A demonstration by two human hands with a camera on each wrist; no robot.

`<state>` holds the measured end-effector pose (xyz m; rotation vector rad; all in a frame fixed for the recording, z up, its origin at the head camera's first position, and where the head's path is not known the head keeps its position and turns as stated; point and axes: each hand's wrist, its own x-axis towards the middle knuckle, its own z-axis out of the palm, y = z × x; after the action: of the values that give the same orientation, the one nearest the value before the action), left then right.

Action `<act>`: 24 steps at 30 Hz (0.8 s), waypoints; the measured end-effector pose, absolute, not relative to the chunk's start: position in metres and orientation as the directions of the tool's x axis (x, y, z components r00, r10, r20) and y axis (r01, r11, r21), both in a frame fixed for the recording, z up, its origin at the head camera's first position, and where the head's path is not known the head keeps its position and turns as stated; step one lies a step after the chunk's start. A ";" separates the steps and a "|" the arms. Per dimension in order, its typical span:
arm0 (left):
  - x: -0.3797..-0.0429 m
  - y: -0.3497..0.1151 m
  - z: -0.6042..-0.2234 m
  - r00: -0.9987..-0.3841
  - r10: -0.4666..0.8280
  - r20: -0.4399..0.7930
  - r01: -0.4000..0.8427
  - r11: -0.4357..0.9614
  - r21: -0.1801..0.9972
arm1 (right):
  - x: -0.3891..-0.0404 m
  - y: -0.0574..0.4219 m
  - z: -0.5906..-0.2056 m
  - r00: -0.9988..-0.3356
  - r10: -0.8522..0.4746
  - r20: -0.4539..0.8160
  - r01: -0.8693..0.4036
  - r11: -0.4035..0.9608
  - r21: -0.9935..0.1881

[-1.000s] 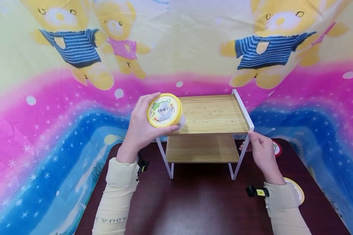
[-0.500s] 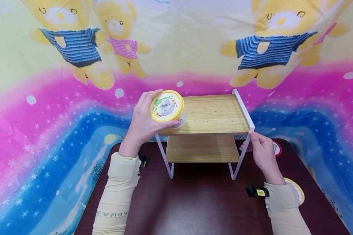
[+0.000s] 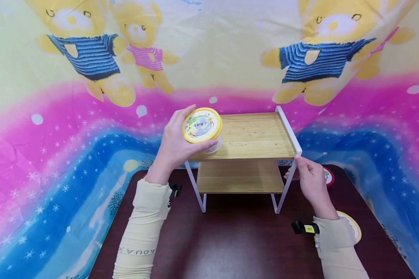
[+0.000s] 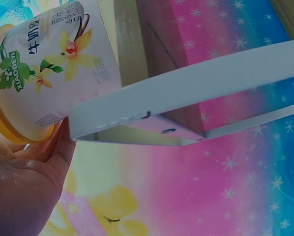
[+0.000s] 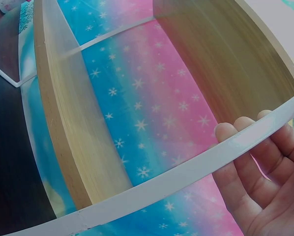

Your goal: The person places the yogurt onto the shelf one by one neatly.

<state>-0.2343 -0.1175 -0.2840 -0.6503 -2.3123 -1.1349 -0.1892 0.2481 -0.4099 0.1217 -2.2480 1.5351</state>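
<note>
Round white yellow-lidded tub (image 3: 202, 124) isn't let go yet; left hand (image 3: 176, 137) grips it by wooden shelf's (image 3: 258, 133) left end, right hand (image 3: 313, 184) holds shelf.

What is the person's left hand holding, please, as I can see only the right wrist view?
Observer: The left hand grips a tub with a yellow lid.
Operator: Thank you; where is it along the rack?
Observer: In the head view, it appears at the left end of the upper board; whether they touch, I cannot tell.
Operator: Is anything lying by the right sleeve?
Observer: Yes, a round, yellow-rimmed thing on the table, partly hidden by that sleeve.
</note>
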 end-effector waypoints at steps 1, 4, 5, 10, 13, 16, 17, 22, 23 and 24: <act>-0.235 -0.117 -0.284 -0.773 0.201 0.602 0.599 0.542 0.589 | -0.189 0.248 -0.410 -0.911 0.157 0.382 -0.299 0.388 -0.872; -0.237 -0.116 -0.286 -0.778 0.187 0.600 0.590 0.546 0.595 | -0.189 0.247 -0.410 -0.912 0.160 0.378 -0.293 0.389 -0.873; -0.238 -0.115 -0.286 -0.780 0.181 0.599 0.587 0.546 0.599 | -0.189 0.247 -0.410 -0.913 0.161 0.375 -0.290 0.391 -0.873; -0.239 -0.113 -0.287 -0.798 0.144 0.585 0.558 0.543 0.627 | -0.189 0.248 -0.410 -0.913 0.162 0.374 -0.283 0.407 -0.868; -0.239 -0.112 -0.287 -0.815 0.125 0.566 0.535 0.537 0.652 | -0.189 0.248 -0.410 -0.912 0.162 0.378 -0.289 0.402 -0.869; -0.239 -0.111 -0.288 -0.834 0.106 0.541 0.508 0.531 0.678 | -0.189 0.247 -0.410 -0.913 0.166 0.373 -0.286 0.391 -0.875; -0.239 -0.111 -0.288 -0.839 0.101 0.535 0.501 0.530 0.684 | -0.189 0.247 -0.410 -0.914 0.167 0.370 -0.285 0.384 -0.878; -0.240 -0.110 -0.289 -0.855 0.076 0.514 0.466 0.547 0.695 | -0.189 0.246 -0.410 -0.916 0.169 0.363 -0.277 0.387 -0.880; -0.240 -0.110 -0.289 -0.856 0.074 0.512 0.463 0.550 0.694 | -0.189 0.247 -0.410 -0.916 0.168 0.364 -0.276 0.395 -0.876; -0.240 -0.110 -0.289 -0.858 0.071 0.508 0.458 0.555 0.695 | -0.189 0.247 -0.410 -0.916 0.167 0.366 -0.275 0.405 -0.872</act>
<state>-0.2402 -0.1103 -0.2892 -0.4284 -2.3679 -1.2347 -0.1890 0.2468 -0.4102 0.0926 -2.2700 1.5197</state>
